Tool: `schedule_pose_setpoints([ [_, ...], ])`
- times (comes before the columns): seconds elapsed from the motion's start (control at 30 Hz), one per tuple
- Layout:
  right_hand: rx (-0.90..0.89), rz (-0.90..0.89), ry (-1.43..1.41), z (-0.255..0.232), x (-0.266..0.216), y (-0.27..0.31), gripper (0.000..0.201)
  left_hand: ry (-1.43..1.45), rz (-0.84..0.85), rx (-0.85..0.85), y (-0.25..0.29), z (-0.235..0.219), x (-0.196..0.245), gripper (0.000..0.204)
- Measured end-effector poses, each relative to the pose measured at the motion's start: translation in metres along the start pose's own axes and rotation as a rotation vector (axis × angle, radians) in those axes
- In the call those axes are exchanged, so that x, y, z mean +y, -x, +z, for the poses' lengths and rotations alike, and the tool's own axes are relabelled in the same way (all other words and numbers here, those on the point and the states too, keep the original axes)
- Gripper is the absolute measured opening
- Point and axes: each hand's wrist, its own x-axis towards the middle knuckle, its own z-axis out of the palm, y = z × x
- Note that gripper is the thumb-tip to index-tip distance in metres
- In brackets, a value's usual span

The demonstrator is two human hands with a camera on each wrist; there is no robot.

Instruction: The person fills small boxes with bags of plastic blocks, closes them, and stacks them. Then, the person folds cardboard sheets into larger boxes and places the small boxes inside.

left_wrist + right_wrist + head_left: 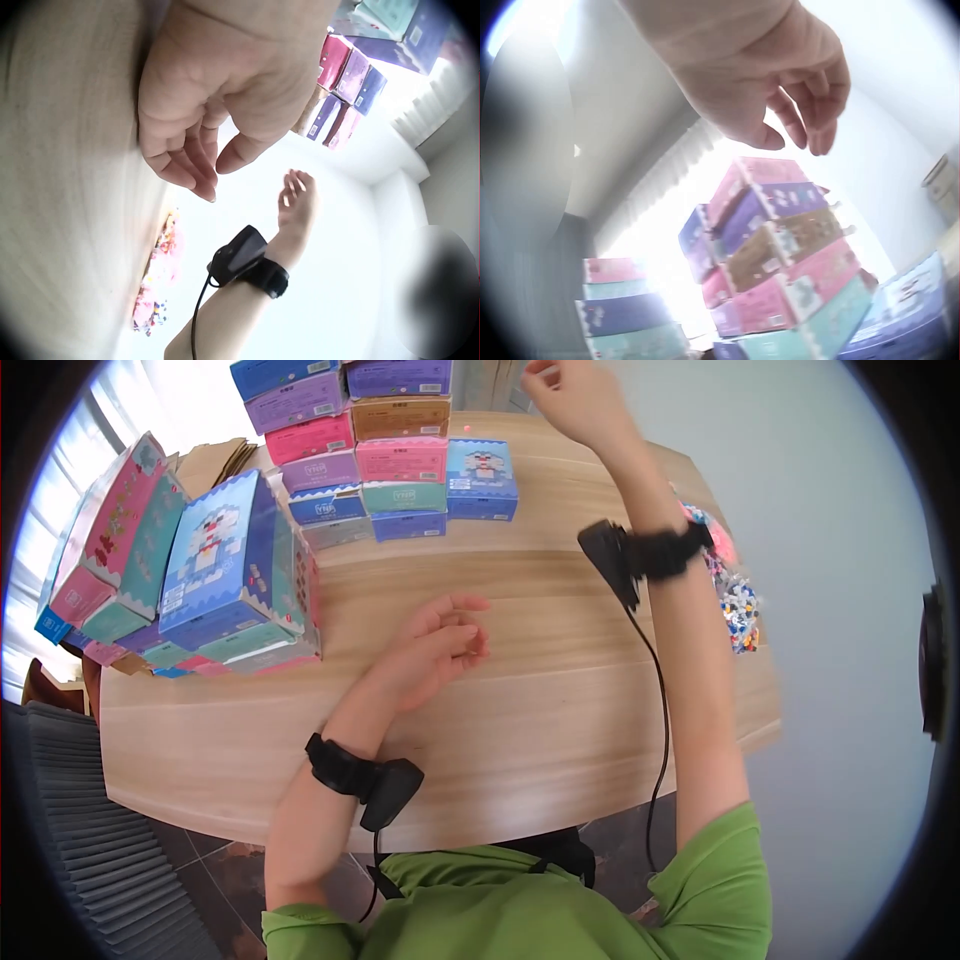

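Observation:
My left hand (432, 657) lies over the middle of the wooden table (540, 710), its fingers loosely bent with nothing in them. In the left wrist view the thumb and fingertips of that hand (217, 97) hang apart from each other. My right hand (583, 405) is raised at the far side, its fingers relaxed and bent. The right wrist view has this hand (780, 75) empty, above a tall stack of coloured boxes (780, 247). A single blue box (482, 475) with a picture on its top sits beside that stack.
More boxes (215, 575), pink, teal and blue, are piled at the table's left. Bags of small colourful pieces (738, 605) lie along the right edge, near my right forearm. A black cable (662, 690) hangs from the right wrist camera (610, 560). Brown cardboard (215, 463) lies behind the left pile.

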Motion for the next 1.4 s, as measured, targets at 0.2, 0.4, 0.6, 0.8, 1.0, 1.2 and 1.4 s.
schedule_pose_setpoints([
  [0.2,-0.439,0.182,0.131,0.100,0.044,-0.011,0.064,0.025,-0.011,0.023,0.001,0.003,0.002,0.028],
  [0.4,-0.244,0.288,-0.263,0.070,0.058,0.019,0.043,0.001,-0.016,-0.004,0.000,-0.003,0.000,0.035],
  [0.6,0.080,0.136,-0.397,-0.027,0.000,0.065,0.029,0.027,0.081,-0.018,0.002,0.008,0.000,0.049],
  [0.8,0.079,-0.214,-0.294,-0.029,-0.080,0.144,0.021,-0.107,0.388,0.072,0.000,-0.004,-0.014,0.051],
  [1.0,-0.286,-0.007,-0.596,-0.038,-0.072,0.144,0.014,0.176,0.453,0.214,0.001,0.008,0.000,0.043],
  [1.2,-0.366,-0.119,-0.605,-0.044,-0.064,0.139,0.027,0.122,0.476,0.288,0.001,0.008,0.000,0.038],
  [1.4,-0.323,-0.193,-0.495,-0.040,-0.055,0.140,0.050,0.168,0.388,0.187,0.002,0.002,0.004,0.040],
])
